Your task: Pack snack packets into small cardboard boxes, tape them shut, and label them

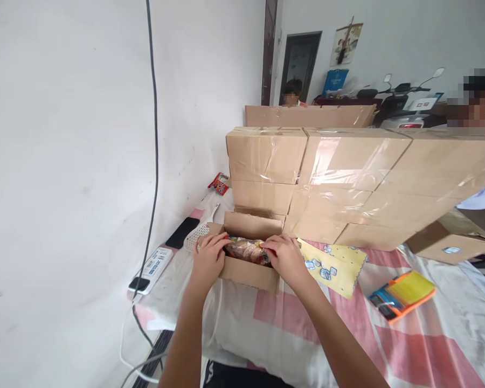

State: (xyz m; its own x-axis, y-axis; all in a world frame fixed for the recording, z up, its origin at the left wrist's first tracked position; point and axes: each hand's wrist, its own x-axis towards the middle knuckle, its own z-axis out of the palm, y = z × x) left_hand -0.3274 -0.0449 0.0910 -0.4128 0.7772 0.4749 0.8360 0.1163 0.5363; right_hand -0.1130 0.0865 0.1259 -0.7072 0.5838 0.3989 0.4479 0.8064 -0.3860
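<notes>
**Packing station: snack packets being seated in open carton**

At table centre, the small open carton (248, 269) holds snack packets (248, 250). Left hand (208, 258) and right hand (283, 256) press on them, fingers curled, clamping nothing visibly. Judged step: settling contents. Next likely calls for folding 4 flaps.

Small open cardboard box (248, 269) near the table's (428, 345) left edge, holding a clear snack packet (247, 250); left hand (208, 261) and right hand (285, 257) both rest fingers on that packet. Yellow printed paper (332, 267) just right of the box; orange-edged pack (402, 295) further right. Taped carton stack (347, 178) along the far edge; phone (182, 232), white basket (196, 235) and power strip (152, 268) at the left edge.
</notes>
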